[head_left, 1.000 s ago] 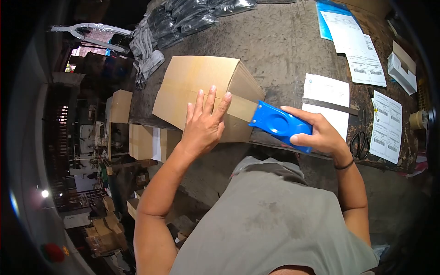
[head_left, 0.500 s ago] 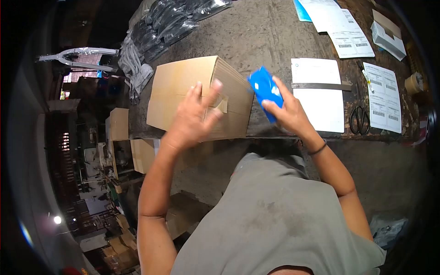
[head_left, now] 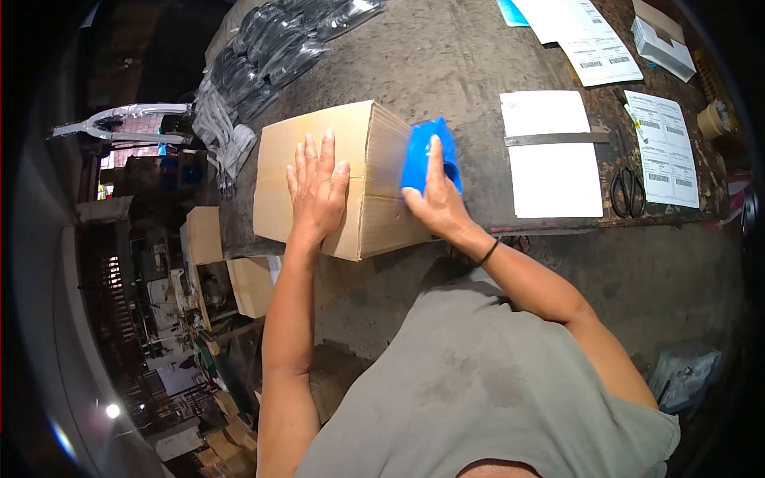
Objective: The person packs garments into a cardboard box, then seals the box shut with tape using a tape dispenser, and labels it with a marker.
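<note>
A closed cardboard box point(head_left: 275, 171) sits near the front edge of the dark worktable. My left hand point(head_left: 319, 187) lies flat on the box's face, fingers stretched out and holding nothing. In my right hand point(head_left: 438, 195) is a blue tool point(head_left: 418, 155), which looks like a tape dispenser, with the index finger laid along it. The blue tool is against or very close to the right side of the box; whether they touch is hard to tell.
Black plastic-wrapped bundles point(head_left: 271, 52) and grey cloth point(head_left: 219, 127) lie at the back left. White papers point(head_left: 554, 179) under a metal strip, black scissors point(head_left: 628, 193), label sheets point(head_left: 665, 151), a white carton point(head_left: 665, 48) and a tape roll point(head_left: 712, 119) are on the right.
My left hand has come to rest flat on the box. My right hand has moved left with the blue tool, up to the box's side. The camera view has shifted slightly.
</note>
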The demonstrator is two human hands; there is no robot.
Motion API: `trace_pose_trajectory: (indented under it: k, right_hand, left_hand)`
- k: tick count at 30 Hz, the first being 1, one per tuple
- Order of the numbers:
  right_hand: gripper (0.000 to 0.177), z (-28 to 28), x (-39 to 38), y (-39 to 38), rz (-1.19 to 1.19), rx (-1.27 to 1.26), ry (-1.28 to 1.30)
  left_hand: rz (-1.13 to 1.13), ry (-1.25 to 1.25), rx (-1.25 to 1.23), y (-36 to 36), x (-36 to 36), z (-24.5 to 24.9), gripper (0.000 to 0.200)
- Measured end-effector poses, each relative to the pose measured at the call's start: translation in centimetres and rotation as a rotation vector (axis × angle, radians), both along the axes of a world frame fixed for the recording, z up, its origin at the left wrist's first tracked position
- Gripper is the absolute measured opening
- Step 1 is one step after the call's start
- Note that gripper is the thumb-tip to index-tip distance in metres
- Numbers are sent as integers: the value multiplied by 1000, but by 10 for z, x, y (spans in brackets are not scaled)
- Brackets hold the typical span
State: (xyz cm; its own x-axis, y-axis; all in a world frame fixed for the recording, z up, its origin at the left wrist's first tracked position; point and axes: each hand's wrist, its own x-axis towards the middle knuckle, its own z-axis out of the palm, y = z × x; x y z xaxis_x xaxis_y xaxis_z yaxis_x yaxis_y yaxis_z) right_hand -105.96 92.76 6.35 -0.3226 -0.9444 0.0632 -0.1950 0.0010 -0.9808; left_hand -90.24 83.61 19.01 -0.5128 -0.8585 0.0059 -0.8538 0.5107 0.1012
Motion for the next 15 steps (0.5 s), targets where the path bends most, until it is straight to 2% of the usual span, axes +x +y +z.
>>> trace_pose_trajectory:
  k: [2, 3, 4, 6, 8, 10, 12, 13, 14, 15]
  right_hand:
    - [95, 49, 4, 3, 30, -177, -159]
    - [95, 58, 10, 4, -88, -360, 71]
    - [95, 55, 13, 8, -85, -357, 67]
    - [95, 32, 18, 15, -24, -106, -154]
    - [96, -16, 14, 6, -34, 0, -115]
    - [95, 5, 5, 4, 17, 2, -131]
    - [96, 51, 6, 12, 75, -124, -266]
    - [97, 55, 12, 11, -2, -333, -80]
    - [98, 59, 13, 14, -67, -406, 19]
    - [97, 48, 17, 13, -77, -377, -38]
  left_hand:
    - [14, -6, 22, 1, 0, 0, 60]
    - [13, -6, 17, 2, -1, 0, 60]
    - [14, -7, 9, 2, 0, 1, 61]
    - [15, -8, 2, 2, 1, -1, 61]
    - [19, -9, -7, 4, 2, -1, 61]
    - [14, 1, -7, 3, -2, 1, 60]
    - [5, -8, -15, 3, 3, 1, 59]
    - [-16, -4, -26, 2, 3, -2, 59]
    - [-9, -17, -10, 4, -1, 2, 58]
    - [3, -32, -3, 4, -1, 2, 58]
